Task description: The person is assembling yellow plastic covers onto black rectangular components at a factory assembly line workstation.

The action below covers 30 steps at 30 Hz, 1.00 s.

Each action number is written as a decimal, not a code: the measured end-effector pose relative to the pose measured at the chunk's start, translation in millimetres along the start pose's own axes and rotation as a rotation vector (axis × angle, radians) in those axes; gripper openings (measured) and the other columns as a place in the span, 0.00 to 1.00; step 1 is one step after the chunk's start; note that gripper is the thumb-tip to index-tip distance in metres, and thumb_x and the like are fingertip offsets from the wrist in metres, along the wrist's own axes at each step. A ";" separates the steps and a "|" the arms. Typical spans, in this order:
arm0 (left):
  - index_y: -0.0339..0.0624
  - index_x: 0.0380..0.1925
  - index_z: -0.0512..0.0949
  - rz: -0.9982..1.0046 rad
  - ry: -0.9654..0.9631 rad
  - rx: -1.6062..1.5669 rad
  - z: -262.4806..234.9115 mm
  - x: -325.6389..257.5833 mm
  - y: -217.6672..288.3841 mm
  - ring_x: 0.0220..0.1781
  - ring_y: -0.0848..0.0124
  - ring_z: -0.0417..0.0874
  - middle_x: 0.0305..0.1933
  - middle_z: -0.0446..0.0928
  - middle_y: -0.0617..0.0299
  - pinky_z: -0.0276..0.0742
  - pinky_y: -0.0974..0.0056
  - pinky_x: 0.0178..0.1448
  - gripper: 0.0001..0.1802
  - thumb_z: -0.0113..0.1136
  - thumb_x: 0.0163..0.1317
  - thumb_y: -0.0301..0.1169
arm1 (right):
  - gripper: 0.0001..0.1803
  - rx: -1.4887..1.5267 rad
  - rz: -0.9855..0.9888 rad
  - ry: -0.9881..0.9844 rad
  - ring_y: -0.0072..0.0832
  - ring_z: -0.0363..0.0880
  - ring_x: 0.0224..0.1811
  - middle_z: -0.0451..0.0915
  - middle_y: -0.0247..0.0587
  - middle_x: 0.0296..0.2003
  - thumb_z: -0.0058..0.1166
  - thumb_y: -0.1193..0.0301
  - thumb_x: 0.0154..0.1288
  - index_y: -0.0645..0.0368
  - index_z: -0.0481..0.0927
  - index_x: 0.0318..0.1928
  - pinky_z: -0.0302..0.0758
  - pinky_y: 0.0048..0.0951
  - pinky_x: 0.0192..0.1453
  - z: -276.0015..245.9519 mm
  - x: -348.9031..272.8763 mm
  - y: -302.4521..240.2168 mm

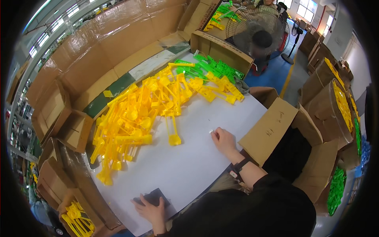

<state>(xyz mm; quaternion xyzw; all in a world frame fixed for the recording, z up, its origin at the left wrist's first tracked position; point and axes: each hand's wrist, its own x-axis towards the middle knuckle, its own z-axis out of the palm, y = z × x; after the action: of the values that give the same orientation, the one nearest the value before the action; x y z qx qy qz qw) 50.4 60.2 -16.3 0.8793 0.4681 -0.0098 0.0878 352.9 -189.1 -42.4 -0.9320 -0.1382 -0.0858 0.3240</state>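
Observation:
My left hand (152, 212) is at the near edge of the white tabletop (173, 170), its thumb and fingers around a dark, flat, phone-like rectangle (158, 197). Further right, my right hand (224, 142) rests on the tabletop with its fingers curled together. A tiny white piece (211, 131) shows at its fingertips; what it is I cannot make out. Left of that hand lies a large heap of yellow plastic scoop-like pieces with long handles (134, 114). One yellow scoop (174, 139) sticks out from the heap toward me. Green plastic pieces (213, 67) lie at the far end.
An open cardboard box (272, 128) stands against the table's right side. Cardboard walls (106, 39) line the far left, with small boxes (75, 130) beside them. A caged fan (258, 33) is beyond the table. Cartons of yellow pieces (341, 104) stand at right.

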 end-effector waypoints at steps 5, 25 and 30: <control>0.45 0.67 0.61 -0.029 0.065 -0.035 -6.6 -2.7 -25.2 0.71 0.36 0.54 0.73 0.48 0.30 0.57 0.37 0.68 0.49 0.68 0.48 0.54 | 0.13 -0.002 -0.030 0.038 0.51 0.77 0.28 0.78 0.48 0.24 0.55 0.63 0.64 0.57 0.74 0.27 0.72 0.48 0.31 35.8 2.5 -7.6; 0.57 0.64 0.68 -0.036 0.064 -0.191 3.9 -10.5 -9.3 0.66 0.39 0.59 0.73 0.48 0.34 0.61 0.38 0.62 0.41 0.66 0.49 0.53 | 0.19 0.068 -0.121 -0.013 0.43 0.67 0.25 0.70 0.49 0.23 0.44 0.60 0.76 0.63 0.65 0.33 0.67 0.40 0.33 38.9 6.5 44.5; 0.55 0.62 0.71 0.003 0.128 -0.179 6.9 -11.3 -5.6 0.63 0.40 0.61 0.73 0.48 0.36 0.64 0.42 0.58 0.40 0.66 0.46 0.53 | 0.20 0.094 -0.157 -0.024 0.43 0.66 0.25 0.68 0.49 0.23 0.44 0.59 0.76 0.64 0.65 0.32 0.67 0.41 0.33 41.8 9.7 50.4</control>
<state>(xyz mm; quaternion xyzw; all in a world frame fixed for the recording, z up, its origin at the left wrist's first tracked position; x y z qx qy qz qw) 39.9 52.9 -22.7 0.8674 0.4705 0.0885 0.1358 380.8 -198.8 -101.6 -0.9030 -0.2187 -0.0934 0.3579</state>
